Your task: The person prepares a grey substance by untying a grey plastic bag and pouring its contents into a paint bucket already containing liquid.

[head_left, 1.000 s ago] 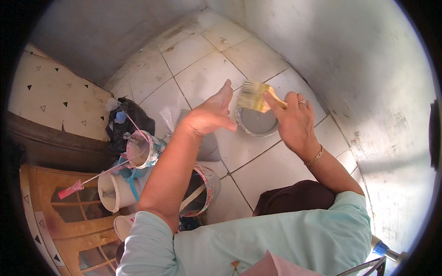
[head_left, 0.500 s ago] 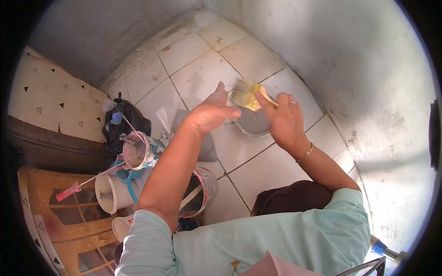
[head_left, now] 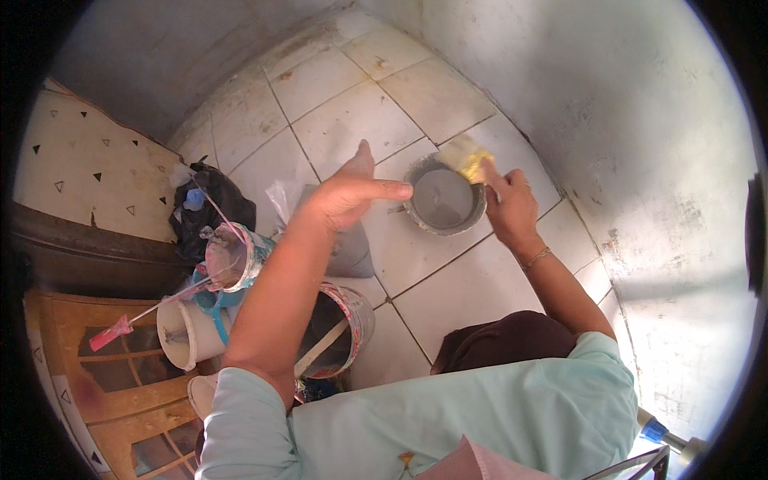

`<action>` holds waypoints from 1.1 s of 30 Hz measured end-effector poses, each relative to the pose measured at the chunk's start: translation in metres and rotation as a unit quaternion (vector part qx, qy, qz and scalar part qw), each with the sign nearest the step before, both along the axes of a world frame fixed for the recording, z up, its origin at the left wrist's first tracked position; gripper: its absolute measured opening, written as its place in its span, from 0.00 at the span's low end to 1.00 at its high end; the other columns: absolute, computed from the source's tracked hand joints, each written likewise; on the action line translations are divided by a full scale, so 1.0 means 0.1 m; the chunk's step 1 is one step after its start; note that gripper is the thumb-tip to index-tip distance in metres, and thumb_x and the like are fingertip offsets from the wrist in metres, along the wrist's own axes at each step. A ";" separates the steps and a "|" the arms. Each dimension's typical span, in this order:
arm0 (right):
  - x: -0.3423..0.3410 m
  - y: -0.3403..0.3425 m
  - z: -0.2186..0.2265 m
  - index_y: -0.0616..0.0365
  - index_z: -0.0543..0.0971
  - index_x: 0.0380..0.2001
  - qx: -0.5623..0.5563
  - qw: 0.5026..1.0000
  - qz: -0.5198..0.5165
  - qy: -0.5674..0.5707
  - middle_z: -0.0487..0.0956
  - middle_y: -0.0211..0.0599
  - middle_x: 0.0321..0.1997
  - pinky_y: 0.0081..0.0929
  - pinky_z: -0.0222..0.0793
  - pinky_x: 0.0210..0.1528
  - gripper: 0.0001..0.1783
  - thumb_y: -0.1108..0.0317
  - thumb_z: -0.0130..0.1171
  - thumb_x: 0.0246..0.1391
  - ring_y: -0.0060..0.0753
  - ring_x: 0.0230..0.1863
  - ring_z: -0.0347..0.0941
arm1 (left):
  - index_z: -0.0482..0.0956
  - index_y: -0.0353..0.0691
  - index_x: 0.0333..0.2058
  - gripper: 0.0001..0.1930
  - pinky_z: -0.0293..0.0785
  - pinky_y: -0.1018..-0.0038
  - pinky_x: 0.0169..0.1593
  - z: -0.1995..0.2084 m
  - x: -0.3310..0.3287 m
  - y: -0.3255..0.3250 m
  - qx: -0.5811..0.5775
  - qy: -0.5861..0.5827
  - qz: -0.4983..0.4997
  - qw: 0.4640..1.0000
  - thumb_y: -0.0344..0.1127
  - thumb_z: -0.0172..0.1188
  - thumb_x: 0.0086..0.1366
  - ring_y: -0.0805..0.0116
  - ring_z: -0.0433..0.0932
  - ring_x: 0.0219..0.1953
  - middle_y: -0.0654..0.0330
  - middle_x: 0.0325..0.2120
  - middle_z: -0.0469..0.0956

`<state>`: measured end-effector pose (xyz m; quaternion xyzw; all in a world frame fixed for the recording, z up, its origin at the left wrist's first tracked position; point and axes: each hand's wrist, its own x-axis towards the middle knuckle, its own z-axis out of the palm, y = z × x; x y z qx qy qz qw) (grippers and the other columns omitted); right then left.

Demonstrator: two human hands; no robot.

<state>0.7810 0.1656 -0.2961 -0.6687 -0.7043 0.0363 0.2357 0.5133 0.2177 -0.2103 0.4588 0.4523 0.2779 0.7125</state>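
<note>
- Brush (head_left: 468,158) — yellowish, held in the right hand (head_left: 510,206), fingers closed around its handle; bristles rest at the far rim of the bowl (head_left: 445,198).
- Bowl: round, grey, holds a grey mix; sits on the white tiled floor (head_left: 336,120), close to the wall (head_left: 640,120).
- Left hand (head_left: 348,194): empty, fingers stretched out, forefinger pointing toward the bowl; hovers just left of it, not touching.
- Grey bag (head_left: 352,252) lies under the left forearm.
- Bucket (head_left: 340,332) with a stick in it stands nearer the person; a clear cup (head_left: 232,258) and white tub (head_left: 184,332) to its left.
- Black bag (head_left: 210,200) beyond the cup.
</note>
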 end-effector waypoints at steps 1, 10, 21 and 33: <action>0.08 0.00 -0.08 0.40 0.70 0.55 0.001 0.997 -0.052 0.049 0.68 0.42 0.32 0.36 0.67 0.36 0.26 0.71 0.51 0.51 0.42 0.34 0.68 | 0.25 0.32 0.62 0.63 0.33 0.61 0.66 0.00 -0.06 0.00 -0.004 -0.002 0.001 1.000 0.30 0.70 0.40 0.50 0.32 0.67 0.36 0.63 0.26; 0.49 -0.60 -0.98 0.48 0.67 0.57 -0.087 0.995 -0.004 -0.046 0.67 0.43 0.32 0.39 0.66 0.41 0.31 0.78 0.52 0.46 0.46 0.36 0.67 | 0.24 0.23 0.60 0.66 0.28 0.58 0.65 0.03 -0.54 0.00 0.005 0.013 0.074 0.997 0.45 0.71 0.43 0.46 0.29 0.67 0.30 0.62 0.26; 0.58 -0.73 -1.23 0.52 0.58 0.61 -0.089 0.996 -0.015 0.008 0.66 0.48 0.39 0.43 0.63 0.46 0.35 0.80 0.49 0.46 0.50 0.40 0.65 | 0.30 0.29 0.63 0.61 0.39 0.50 0.64 0.00 -0.62 -0.13 0.006 0.037 0.060 0.998 0.45 0.70 0.45 0.45 0.38 0.66 0.36 0.64 0.32; 0.86 -0.34 -1.39 0.64 0.71 0.40 -0.035 0.996 -0.072 0.043 0.66 0.50 0.38 0.44 0.60 0.48 0.18 0.79 0.50 0.41 0.54 0.43 0.63 | 0.43 0.22 0.61 0.51 0.58 0.56 0.58 0.01 -0.66 -0.15 0.025 0.029 0.045 0.998 0.49 0.65 0.53 0.48 0.55 0.60 0.41 0.59 0.50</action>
